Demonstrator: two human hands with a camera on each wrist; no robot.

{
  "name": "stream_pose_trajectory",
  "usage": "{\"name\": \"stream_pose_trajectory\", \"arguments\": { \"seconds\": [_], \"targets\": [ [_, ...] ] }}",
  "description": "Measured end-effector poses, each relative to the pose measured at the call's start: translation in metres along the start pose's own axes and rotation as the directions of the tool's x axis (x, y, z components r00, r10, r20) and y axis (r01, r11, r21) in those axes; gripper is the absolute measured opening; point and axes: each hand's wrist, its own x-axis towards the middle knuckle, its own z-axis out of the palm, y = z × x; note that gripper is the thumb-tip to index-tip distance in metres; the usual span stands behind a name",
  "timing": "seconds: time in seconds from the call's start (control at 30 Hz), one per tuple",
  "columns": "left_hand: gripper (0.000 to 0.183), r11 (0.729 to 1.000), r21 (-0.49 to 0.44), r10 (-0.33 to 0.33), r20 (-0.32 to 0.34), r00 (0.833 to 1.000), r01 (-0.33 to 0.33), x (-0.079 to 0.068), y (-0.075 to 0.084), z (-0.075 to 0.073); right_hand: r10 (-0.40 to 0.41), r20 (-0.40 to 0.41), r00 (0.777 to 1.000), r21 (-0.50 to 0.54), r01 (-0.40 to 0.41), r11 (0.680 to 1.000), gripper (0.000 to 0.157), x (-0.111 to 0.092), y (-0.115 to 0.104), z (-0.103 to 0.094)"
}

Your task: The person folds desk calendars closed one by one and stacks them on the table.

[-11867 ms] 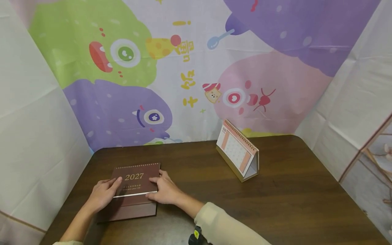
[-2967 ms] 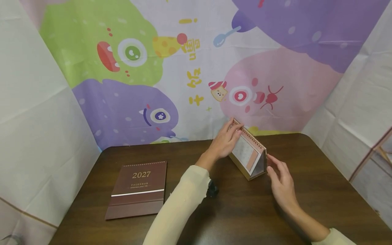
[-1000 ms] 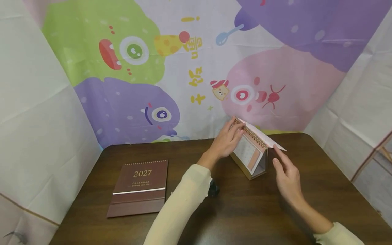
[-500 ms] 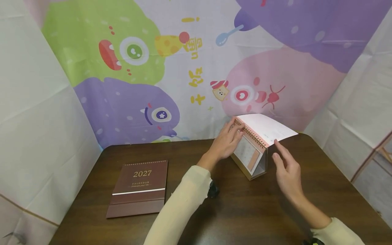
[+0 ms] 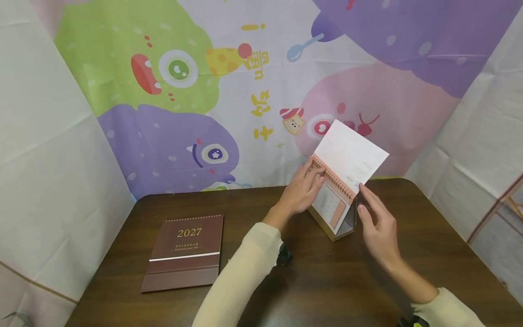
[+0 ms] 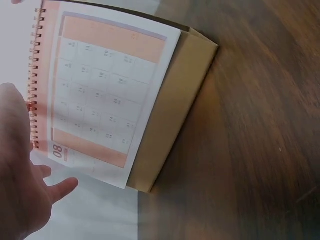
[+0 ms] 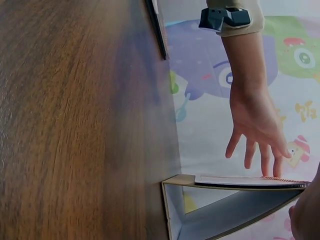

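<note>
A desk calendar point(image 5: 328, 200) with pink trim, a spiral binding and a tan tent-shaped stand is upright on the right side of the table. One of its white pages point(image 5: 351, 150) stands raised above the binding, its back turned toward me. My left hand point(image 5: 300, 188) rests on the binding's left end with extended fingers; the left wrist view shows the grid page marked 08 point(image 6: 95, 85) below it. My right hand point(image 5: 380, 227) touches the raised page's lower right corner with the index fingertip, the thumb held apart. In the right wrist view, the stand's open side point(image 7: 172, 210) shows.
A dark red 2027 calendar point(image 5: 184, 268) lies flat on the left of the brown wooden table point(image 5: 318, 290). Behind the table hangs a cloth backdrop point(image 5: 229, 91) with cartoon monsters. White fabric panels point(image 5: 45, 150) border both sides.
The left hand went from the red calendar to the desk calendar's binding and stays there. The right hand moved to its right edge, and a page has swung up from behind to stand above the binding.
</note>
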Motion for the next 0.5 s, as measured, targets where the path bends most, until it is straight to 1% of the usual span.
{"name": "stream_pose_trajectory", "arguments": {
  "seconds": [0.13,0.2,0.37,0.5],
  "targets": [
    [0.055,0.995,-0.100,0.004,-0.018,1.000,-0.005,0.000,-0.001,-0.006,-0.043,0.010,0.999,-0.002,0.043,0.999,0.054,-0.001,0.000,0.002],
    [0.055,0.988,-0.150,0.016,-0.040,0.999,-0.022,0.002,-0.003,-0.011,-0.054,0.012,0.998,-0.005,0.054,0.999,0.054,-0.001,0.000,0.002],
    [0.058,0.963,-0.260,0.052,-0.081,0.995,-0.071,0.006,-0.004,-0.026,-0.073,0.019,0.997,-0.022,0.074,0.997,0.054,-0.001,0.001,0.001],
    [0.060,0.939,-0.329,0.067,-0.123,0.990,-0.105,0.009,-0.001,-0.036,-0.089,0.023,0.996,-0.020,0.090,0.996,0.054,-0.001,0.001,0.000]
  ]
}}
